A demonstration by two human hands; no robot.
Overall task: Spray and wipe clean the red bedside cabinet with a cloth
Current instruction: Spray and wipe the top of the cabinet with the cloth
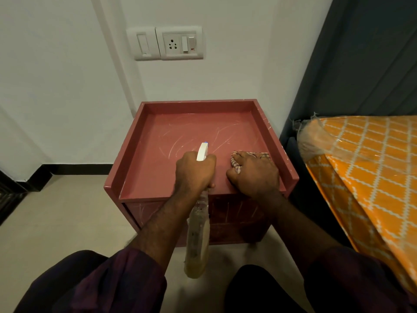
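Note:
The red bedside cabinet [180,129] stands against the white wall, its recessed top marked with pale scratches and smears. My left hand [195,171] grips the neck of a clear spray bottle [197,240] with yellowish liquid; its white nozzle points forward over the cabinet top. My right hand [253,175] rests on the front right part of the top and clutches a checked cloth [237,164], which is mostly hidden under the fingers.
A bed with an orange patterned mattress [365,177] in plastic wrap stands close on the right, with a dark headboard [361,64] behind it. A switch and socket panel [169,42] is on the wall above the cabinet. Beige floor [67,211] lies to the left.

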